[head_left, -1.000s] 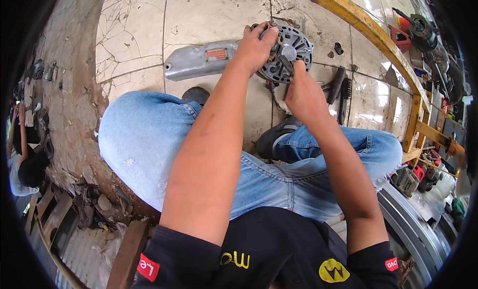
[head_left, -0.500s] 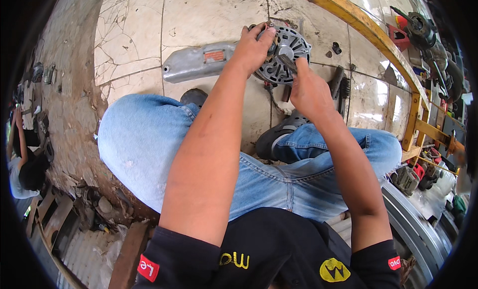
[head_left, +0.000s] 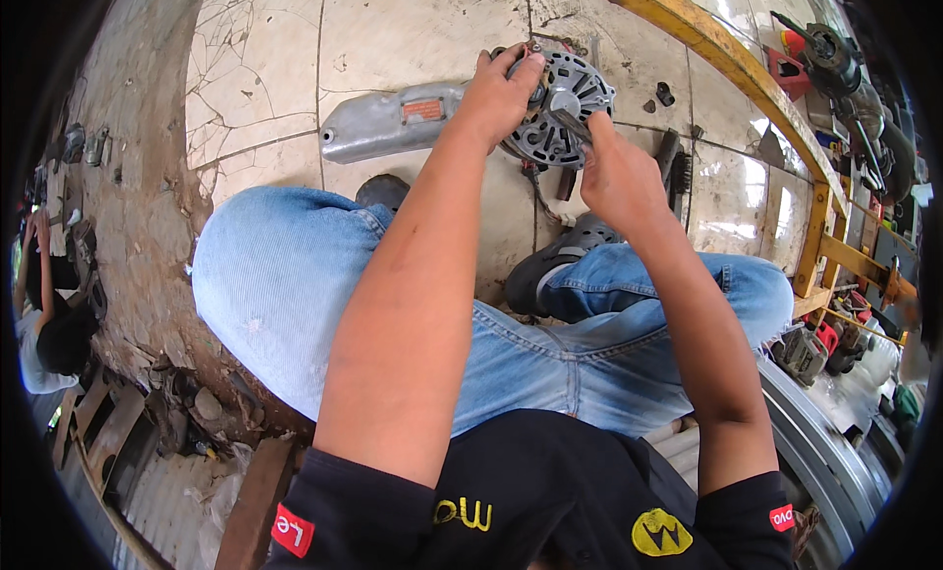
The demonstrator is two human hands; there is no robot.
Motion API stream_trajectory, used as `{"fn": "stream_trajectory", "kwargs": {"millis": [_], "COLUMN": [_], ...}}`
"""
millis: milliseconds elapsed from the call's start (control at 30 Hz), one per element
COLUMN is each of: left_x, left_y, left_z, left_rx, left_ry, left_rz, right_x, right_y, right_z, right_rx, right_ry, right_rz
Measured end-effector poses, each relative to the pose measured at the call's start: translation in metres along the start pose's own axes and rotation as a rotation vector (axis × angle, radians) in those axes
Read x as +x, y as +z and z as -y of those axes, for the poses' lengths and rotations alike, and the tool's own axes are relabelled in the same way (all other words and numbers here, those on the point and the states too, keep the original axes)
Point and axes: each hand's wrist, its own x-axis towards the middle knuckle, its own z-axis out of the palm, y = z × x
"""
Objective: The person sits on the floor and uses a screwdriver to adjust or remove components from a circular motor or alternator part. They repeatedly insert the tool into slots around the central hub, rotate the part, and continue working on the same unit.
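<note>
A grey metal alternator [head_left: 560,142] with a slotted round housing sits on the tiled floor ahead of me. My left hand [head_left: 503,93] grips its left side, with thumb and fingers bent round the edge. Between the fingers of my right hand [head_left: 619,177] is a flat grey metal tool [head_left: 571,125], its blade lying across the slotted face near the centre. The fist hides the tool's rear part, so its exact kind cannot be told. A short wire lead [head_left: 535,182] hangs from the alternator's near side.
Left of the alternator lies a long grey metal cover [head_left: 378,128] with an orange label. A brush [head_left: 680,174] lies to the right, before a yellow metal frame [head_left: 727,49]. My shoes [head_left: 550,265] are close by. Another person [head_left: 49,324] works at the far left.
My right hand has shifted slightly to the right with the tool. My left hand keeps its place on the alternator.
</note>
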Motion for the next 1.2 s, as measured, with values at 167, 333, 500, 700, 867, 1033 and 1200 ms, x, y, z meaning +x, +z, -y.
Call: {"fn": "stream_trajectory", "kwargs": {"millis": [167, 333, 500, 700, 867, 1033, 1200], "left_x": [0.000, 0.001, 0.000, 0.001, 0.004, 0.002, 0.002], "left_y": [0.002, 0.003, 0.000, 0.000, 0.000, 0.002, 0.001], "left_z": [0.001, 0.001, 0.000, 0.001, 0.005, 0.001, 0.003], "left_rx": [-0.001, -0.013, -0.003, 0.002, -0.002, 0.005, -0.002], "left_ry": [-0.012, -0.018, -0.015, -0.005, 0.023, -0.004, 0.005], "left_rz": [-0.002, 0.007, -0.006, 0.004, 0.026, 0.006, 0.008], "right_x": [0.002, -0.001, 0.001, 0.003, 0.001, -0.002, -0.002], "right_y": [-0.007, -0.003, -0.006, -0.010, -0.010, -0.003, -0.002], "right_z": [0.003, 0.001, 0.001, -0.001, 0.002, -0.004, -0.005], "right_rx": [-0.030, -0.017, -0.033, -0.035, -0.054, -0.048, -0.007], "right_ry": [0.052, 0.025, -0.013, -0.002, 0.027, 0.033, -0.014], "right_rz": [0.094, 0.036, 0.022, 0.059, 0.086, 0.062, 0.012]}}
